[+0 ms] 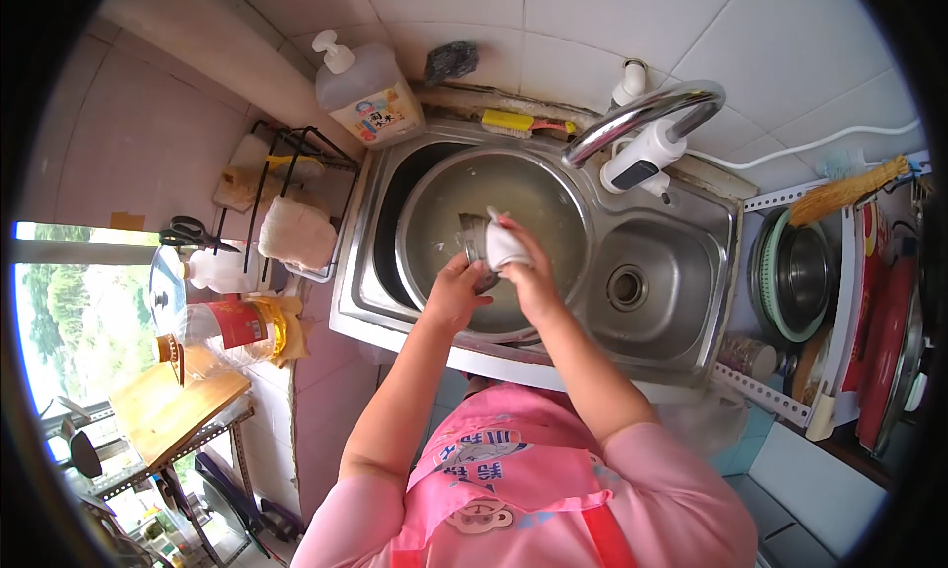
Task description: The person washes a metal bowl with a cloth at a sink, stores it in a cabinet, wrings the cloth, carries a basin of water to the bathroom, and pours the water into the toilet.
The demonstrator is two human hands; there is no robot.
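White cloth point(506, 250), pinched in the right hand point(531, 274), meets a shiny item point(475, 234) gripped by the left hand point(453, 290) over the left sink's point(389, 207) basin point(425, 207); apparently wiping, next needing steady hold.

Both hands point(453, 293) point(530, 274) close together, fingers point(517, 238) curled, forearms point(585, 363) converging

Daylight is being admitted by the window point(74, 316) at left, its view is being washed out, highlights are being reflected by the chrome faucet point(632, 115), wall tiles point(592, 5) are being bowed by distortion, corners are being masked black.
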